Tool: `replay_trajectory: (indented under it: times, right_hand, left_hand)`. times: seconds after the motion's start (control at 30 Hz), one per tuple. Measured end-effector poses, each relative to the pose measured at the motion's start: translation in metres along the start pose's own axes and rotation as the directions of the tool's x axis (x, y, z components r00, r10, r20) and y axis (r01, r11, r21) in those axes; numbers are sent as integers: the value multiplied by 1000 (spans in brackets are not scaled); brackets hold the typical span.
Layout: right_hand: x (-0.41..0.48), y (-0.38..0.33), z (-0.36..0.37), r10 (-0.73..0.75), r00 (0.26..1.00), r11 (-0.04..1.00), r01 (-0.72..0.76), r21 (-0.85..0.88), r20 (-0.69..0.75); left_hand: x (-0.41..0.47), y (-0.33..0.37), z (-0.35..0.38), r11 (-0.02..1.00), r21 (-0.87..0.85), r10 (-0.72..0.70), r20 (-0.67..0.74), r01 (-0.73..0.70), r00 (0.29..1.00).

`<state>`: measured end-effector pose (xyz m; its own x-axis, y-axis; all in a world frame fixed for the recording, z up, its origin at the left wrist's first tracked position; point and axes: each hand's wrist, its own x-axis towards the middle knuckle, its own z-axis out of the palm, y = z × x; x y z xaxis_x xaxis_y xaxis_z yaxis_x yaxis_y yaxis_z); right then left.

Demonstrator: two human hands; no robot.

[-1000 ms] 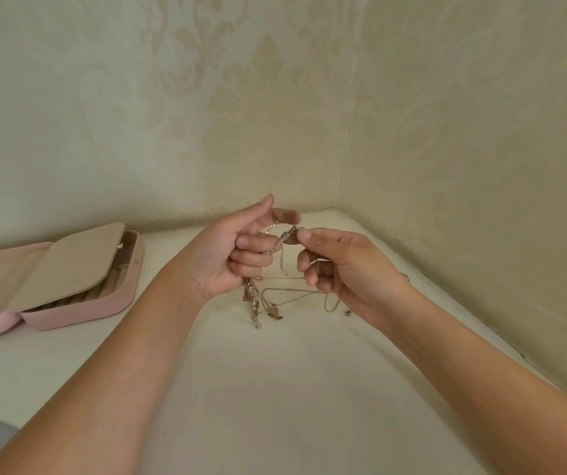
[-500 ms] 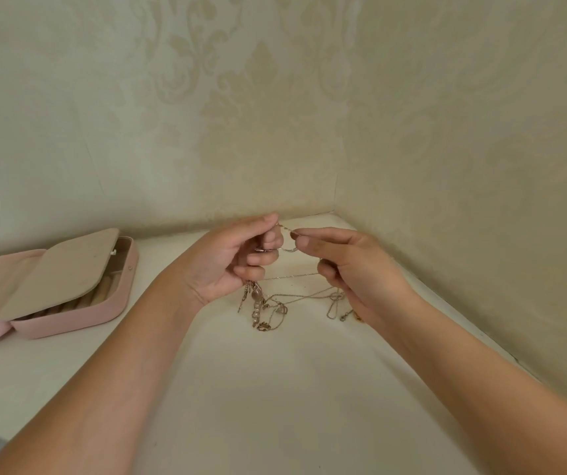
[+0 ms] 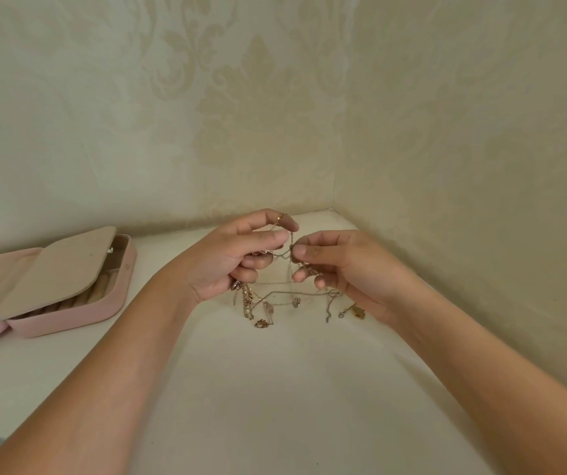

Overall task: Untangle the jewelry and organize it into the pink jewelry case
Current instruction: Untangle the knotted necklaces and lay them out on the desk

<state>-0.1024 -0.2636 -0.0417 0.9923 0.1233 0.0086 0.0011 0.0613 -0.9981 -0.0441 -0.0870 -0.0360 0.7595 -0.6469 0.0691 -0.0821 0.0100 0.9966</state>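
My left hand (image 3: 234,258) and right hand (image 3: 344,265) each pinch the tangled jewelry (image 3: 289,296), which dangles between them. The open pink jewelry case (image 3: 69,313) lies left of my left hand.

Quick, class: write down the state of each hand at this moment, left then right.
Left hand: closed, fingers pinching the tangled jewelry.
Right hand: closed, pinching a chain of the same tangle.

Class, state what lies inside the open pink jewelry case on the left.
Inside the pink jewelry case, beige padded ridges show along the front edge; a raised beige flap hides the rest of the interior.
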Motion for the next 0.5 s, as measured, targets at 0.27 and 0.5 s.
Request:
replay_trajectory:
  times: [0.27, 0.5]
  right_hand:
    - [6, 8, -8, -10, 1000, 998, 10, -64, 5]
    - [7, 4, -14, -16, 999, 993, 10, 121, 47]
  left_hand:
    - [1, -2, 4, 989, 147, 30, -21, -26, 999]
    - [2, -1, 1, 992, 116, 52, 33, -56, 998]
